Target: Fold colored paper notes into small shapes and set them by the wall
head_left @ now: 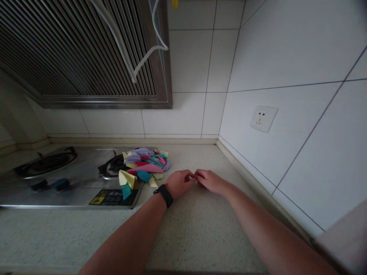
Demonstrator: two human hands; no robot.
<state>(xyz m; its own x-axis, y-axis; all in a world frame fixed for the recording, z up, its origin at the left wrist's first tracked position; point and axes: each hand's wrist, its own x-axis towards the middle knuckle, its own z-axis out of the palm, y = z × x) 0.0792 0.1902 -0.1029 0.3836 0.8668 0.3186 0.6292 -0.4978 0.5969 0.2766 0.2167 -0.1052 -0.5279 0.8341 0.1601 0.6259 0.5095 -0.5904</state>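
Observation:
My left hand [179, 182] and my right hand [210, 181] meet fingertip to fingertip on the speckled countertop [197, 229]. Both are curled closed in a pinch. Whatever sits between the fingers is too small or too hidden to name. A black watch band [164, 194] circles my left wrist. Just left of my left hand lies a heap of folded coloured paper pieces [145, 166], yellow, pink, teal and lilac, spilling from the counter onto the stove.
A steel gas stove [71, 179] with two burners and two knobs fills the left. A ribbed range hood [86, 49] hangs above it. White tiled walls meet in a corner behind, with a wall socket [263, 118] on the right wall.

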